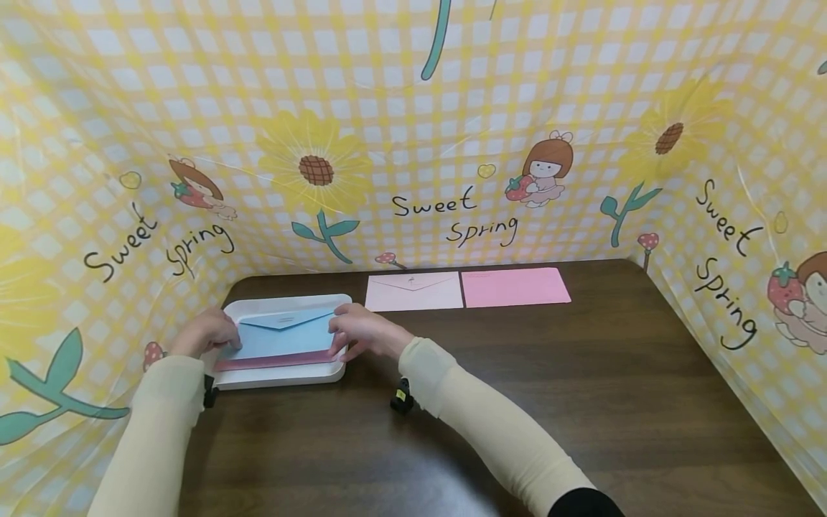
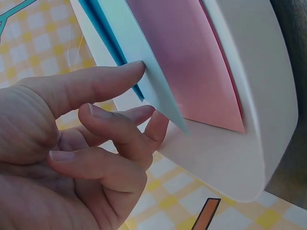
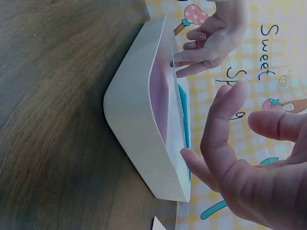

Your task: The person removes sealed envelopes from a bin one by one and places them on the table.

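A light blue envelope (image 1: 284, 336) with a pointed flap lies tilted in a white tray (image 1: 278, 381), over a pink envelope (image 1: 278, 360) whose lower strip shows. At its left end my left hand (image 1: 205, 332) pinches the blue envelope, one fingertip on its face and other fingers behind its corner, as the left wrist view shows. My right hand (image 1: 368, 330) is at the opposite end with fingers spread. In the right wrist view one fingertip (image 3: 188, 155) meets the blue envelope's edge while the thumb (image 3: 273, 125) stands free.
Right of the tray, a pale pink envelope (image 1: 413, 293) and a brighter pink envelope (image 1: 515, 287) lie side by side along the back of the brown table (image 1: 517, 373). A yellow checked cloth (image 1: 413, 129) stands up behind the table and at both sides.
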Demonstrator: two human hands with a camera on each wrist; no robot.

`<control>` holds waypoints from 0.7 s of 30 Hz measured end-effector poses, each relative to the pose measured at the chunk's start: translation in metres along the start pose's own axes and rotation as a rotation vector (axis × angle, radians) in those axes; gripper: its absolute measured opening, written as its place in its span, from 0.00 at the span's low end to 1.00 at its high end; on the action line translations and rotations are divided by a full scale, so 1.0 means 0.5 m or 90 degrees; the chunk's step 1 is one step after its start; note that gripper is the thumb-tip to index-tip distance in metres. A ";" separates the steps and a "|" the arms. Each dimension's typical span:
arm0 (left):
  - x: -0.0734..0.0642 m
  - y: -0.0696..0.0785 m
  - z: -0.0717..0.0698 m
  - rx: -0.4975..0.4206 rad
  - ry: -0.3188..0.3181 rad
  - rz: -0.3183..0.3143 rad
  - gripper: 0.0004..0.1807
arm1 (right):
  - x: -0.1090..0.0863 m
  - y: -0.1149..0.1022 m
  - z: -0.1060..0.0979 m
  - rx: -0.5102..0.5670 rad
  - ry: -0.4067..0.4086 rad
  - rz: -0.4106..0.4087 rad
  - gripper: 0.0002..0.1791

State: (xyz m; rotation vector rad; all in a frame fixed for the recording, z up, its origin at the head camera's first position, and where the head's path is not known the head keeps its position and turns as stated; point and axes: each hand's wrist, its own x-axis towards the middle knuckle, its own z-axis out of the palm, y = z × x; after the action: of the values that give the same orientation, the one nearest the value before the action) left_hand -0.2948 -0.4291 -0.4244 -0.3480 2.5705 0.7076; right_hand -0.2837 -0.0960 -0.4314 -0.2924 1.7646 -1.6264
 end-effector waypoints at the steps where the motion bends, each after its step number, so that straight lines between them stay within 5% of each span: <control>1: 0.001 -0.001 0.000 0.001 -0.001 0.001 0.04 | 0.000 0.000 -0.001 0.002 0.004 0.000 0.34; 11: 0.005 -0.002 0.000 0.012 -0.003 -0.008 0.05 | 0.004 0.011 0.002 0.035 0.046 0.012 0.14; 21: 0.002 0.003 -0.004 0.031 -0.005 0.009 0.05 | 0.014 0.016 0.003 0.030 0.074 0.024 0.15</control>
State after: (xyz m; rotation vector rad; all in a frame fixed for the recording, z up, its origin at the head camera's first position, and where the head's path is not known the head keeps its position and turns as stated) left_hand -0.2969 -0.4290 -0.4226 -0.3103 2.5801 0.6488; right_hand -0.2855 -0.0998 -0.4410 -0.1443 1.8038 -1.6849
